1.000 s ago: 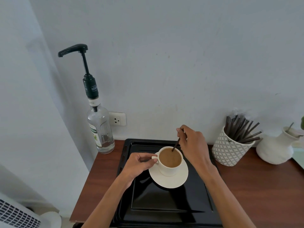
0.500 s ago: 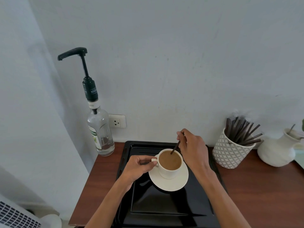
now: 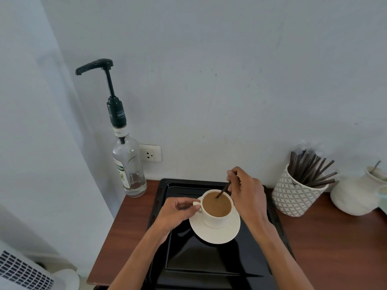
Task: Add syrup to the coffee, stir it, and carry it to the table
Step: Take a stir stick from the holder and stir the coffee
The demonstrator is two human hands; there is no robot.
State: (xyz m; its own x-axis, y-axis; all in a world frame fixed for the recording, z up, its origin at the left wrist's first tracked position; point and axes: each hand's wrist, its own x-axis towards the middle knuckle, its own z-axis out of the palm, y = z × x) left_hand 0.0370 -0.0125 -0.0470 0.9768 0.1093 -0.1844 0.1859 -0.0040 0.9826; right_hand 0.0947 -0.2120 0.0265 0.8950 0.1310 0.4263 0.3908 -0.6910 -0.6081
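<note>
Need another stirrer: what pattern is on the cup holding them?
Head view: the stirrer cup is white with a grey diamond lattice.

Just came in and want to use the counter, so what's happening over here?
A person is stirring a cup of coffee that sits on a saucer on a black tray. The right hand holds a dark stir stick dipped in the coffee, and the left hand steadies the cup by its handle. The syrup pump bottle stands untouched to the left.
</note>
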